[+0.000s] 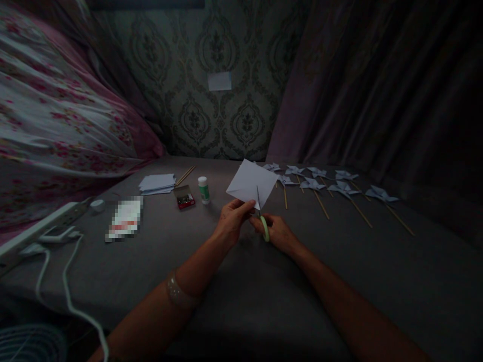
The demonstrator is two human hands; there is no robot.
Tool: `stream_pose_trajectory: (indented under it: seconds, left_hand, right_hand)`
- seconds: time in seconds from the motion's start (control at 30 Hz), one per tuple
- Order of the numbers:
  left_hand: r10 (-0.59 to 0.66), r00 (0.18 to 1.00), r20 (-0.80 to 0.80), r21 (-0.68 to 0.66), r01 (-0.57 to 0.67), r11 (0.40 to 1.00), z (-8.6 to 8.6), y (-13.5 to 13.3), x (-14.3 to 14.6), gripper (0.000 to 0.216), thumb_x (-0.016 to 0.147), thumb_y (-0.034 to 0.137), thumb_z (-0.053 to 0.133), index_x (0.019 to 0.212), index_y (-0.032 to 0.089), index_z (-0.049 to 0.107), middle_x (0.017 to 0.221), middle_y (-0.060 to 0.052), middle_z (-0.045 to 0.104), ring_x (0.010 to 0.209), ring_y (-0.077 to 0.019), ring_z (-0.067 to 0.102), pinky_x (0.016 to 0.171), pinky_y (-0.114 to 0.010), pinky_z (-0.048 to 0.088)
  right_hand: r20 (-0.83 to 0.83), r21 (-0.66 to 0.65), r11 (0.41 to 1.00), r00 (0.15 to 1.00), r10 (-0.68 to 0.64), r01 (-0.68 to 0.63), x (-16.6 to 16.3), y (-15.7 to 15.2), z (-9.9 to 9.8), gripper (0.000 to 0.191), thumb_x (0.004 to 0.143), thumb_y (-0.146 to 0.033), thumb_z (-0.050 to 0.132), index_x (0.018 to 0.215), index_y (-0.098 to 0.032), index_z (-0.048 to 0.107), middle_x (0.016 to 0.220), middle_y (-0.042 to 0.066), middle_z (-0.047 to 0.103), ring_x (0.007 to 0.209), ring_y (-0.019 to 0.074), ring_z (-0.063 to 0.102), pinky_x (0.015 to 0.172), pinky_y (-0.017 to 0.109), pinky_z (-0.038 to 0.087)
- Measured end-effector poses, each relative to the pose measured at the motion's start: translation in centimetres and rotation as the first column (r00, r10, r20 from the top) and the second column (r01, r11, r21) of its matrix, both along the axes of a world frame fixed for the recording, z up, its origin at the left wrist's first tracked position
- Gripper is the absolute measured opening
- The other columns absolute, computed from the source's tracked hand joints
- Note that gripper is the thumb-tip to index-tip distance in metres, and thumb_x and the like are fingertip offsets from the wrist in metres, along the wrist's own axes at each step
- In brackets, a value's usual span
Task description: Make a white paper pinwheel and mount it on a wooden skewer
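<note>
My left hand (pixel 233 216) pinches a square sheet of white paper (pixel 249 182) near its lower corner, holding it up above the table. In my right hand (pixel 277 231) is a pair of scissors (pixel 265 229) with pale green handles. The blades point away from me and lie at the paper's lower right part, close to the left fingertips. Whether the blades are parted cannot be made out. Behind and right of the paper lie several paper pinwheels (pixel 343 189) on wooden sticks.
A glue stick (pixel 204 191) stands left of the paper, beside a small red box of pins (pixel 184 198). Farther left are a stack of white paper (pixel 156 184), wooden sticks (pixel 184 175), a round white lid (pixel 97 205), a blurred item (pixel 126 217) and a power strip (pixel 45 229) with cables.
</note>
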State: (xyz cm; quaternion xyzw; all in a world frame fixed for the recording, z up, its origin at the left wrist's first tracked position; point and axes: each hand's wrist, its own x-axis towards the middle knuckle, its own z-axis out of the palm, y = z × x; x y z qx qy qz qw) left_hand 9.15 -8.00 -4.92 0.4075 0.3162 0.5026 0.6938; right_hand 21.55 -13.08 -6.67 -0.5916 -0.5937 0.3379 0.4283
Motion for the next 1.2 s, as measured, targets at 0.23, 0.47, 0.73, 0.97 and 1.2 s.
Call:
stream_pose_trajectory:
  seconds: [0.23, 0.47, 0.73, 0.97, 1.2]
  left_hand:
    - [-0.006, 1.000, 0.009, -0.001, 0.006, 1.000, -0.24, 0.09, 0.07, 0.025, 0.051, 0.027, 0.083, 0.064, 0.013, 0.066, 0.060, 0.000, 0.059, 0.056, -0.0096, 0.052, 0.056, -0.024, 0.040]
    - [-0.004, 1.000, 0.028, -0.005, 0.004, 1.000, -0.07, 0.12, -0.09, 0.028, 0.048, 0.027, 0.084, 0.067, 0.013, 0.068, 0.063, 0.000, 0.060, 0.058, -0.0093, 0.053, 0.056, -0.023, 0.040]
    - [0.019, 1.000, 0.000, -0.001, -0.019, 1.000, -0.29, 0.37, -0.06, 0.027, 0.050, 0.027, 0.083, 0.066, 0.012, 0.067, 0.063, -0.001, 0.060, 0.059, -0.0100, 0.053, 0.056, -0.023, 0.039]
    - [0.017, 1.000, -0.001, -0.002, -0.017, 1.000, -0.27, 0.39, -0.17, 0.027, 0.050, 0.027, 0.083, 0.066, 0.013, 0.067, 0.063, -0.001, 0.061, 0.059, -0.0100, 0.054, 0.058, -0.024, 0.039]
    - [0.008, 1.000, 0.011, -0.007, -0.008, 1.000, -0.21, 0.37, -0.26, 0.026, 0.051, 0.026, 0.082, 0.066, 0.012, 0.066, 0.063, -0.001, 0.060, 0.059, -0.0097, 0.054, 0.057, -0.024, 0.039]
  right_hand:
    - [-0.003, 0.000, 1.000, 1.000, 0.004, -0.004, 0.01, -0.03, 0.01, 0.051, 0.071, -0.066, 0.055, 0.057, -0.017, 0.052, 0.054, -0.003, 0.046, 0.053, 0.0105, 0.041, 0.051, 0.025, 0.030]
    - [-0.034, -0.023, 0.999, 0.999, -0.030, 0.029, -0.18, -0.16, 0.25, 0.051, 0.068, -0.066, 0.058, 0.053, -0.017, 0.051, 0.051, -0.003, 0.045, 0.050, 0.0096, 0.038, 0.050, 0.025, 0.029]
    - [-0.051, -0.051, 0.996, 0.995, -0.082, 0.079, -0.29, -0.20, 0.39, 0.050, 0.067, -0.063, 0.061, 0.048, -0.017, 0.052, 0.046, -0.002, 0.047, 0.045, 0.0088, 0.039, 0.047, 0.024, 0.030]
    - [-0.056, -0.065, 0.994, 0.994, -0.090, 0.086, -0.14, -0.09, -0.04, 0.047, 0.068, -0.060, 0.061, 0.049, -0.017, 0.054, 0.047, -0.001, 0.050, 0.045, 0.0092, 0.042, 0.046, 0.023, 0.031]
    - [-0.060, -0.074, 0.993, 0.993, -0.102, 0.097, -0.17, -0.03, -0.05, 0.048, 0.066, -0.060, 0.063, 0.048, -0.017, 0.054, 0.046, -0.001, 0.050, 0.044, 0.0091, 0.042, 0.045, 0.023, 0.031]
